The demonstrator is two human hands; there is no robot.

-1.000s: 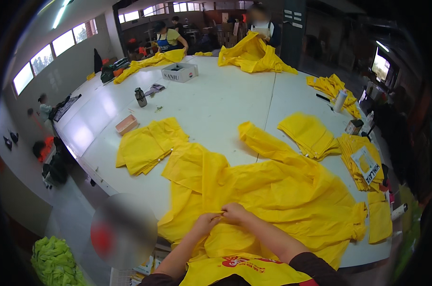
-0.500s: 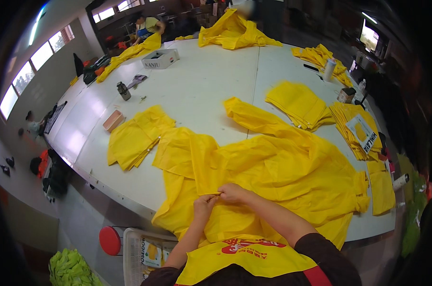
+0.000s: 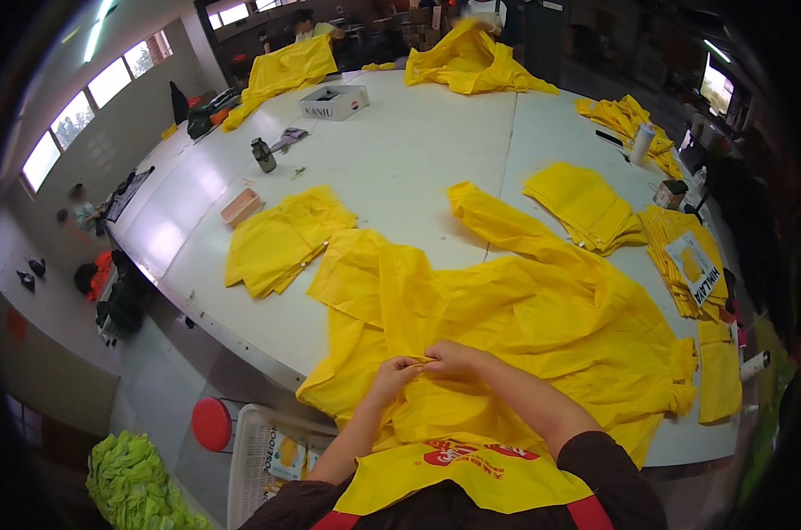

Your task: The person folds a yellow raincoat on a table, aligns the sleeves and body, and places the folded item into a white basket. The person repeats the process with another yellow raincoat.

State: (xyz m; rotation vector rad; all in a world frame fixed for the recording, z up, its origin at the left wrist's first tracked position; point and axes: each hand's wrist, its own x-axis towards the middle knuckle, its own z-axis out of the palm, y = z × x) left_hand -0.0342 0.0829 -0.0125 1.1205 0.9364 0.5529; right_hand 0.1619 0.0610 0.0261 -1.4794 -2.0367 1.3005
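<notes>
The yellow cloth lies loosely rumpled on the desk, its near side falling toward the person's apron. At that near side, left of the cloth's middle, the left hand and the right hand meet almost fingertip to fingertip; each grip looks closed, pinching a narrow bit of cloth, though whether an edge or a fold is too small to tell. Such thin, slack stuff probably slides and creases easily, so a light, even pinch should serve best, both grips close together and the layers lined up before any pull. The bunched part to the cloth's right could drag on the pinch; a little slack there would help. The stack by the cloth's far left corner is close enough for a broad sweep to disturb. The apron matches the cloth's colour, so check that none gets caught.
</notes>
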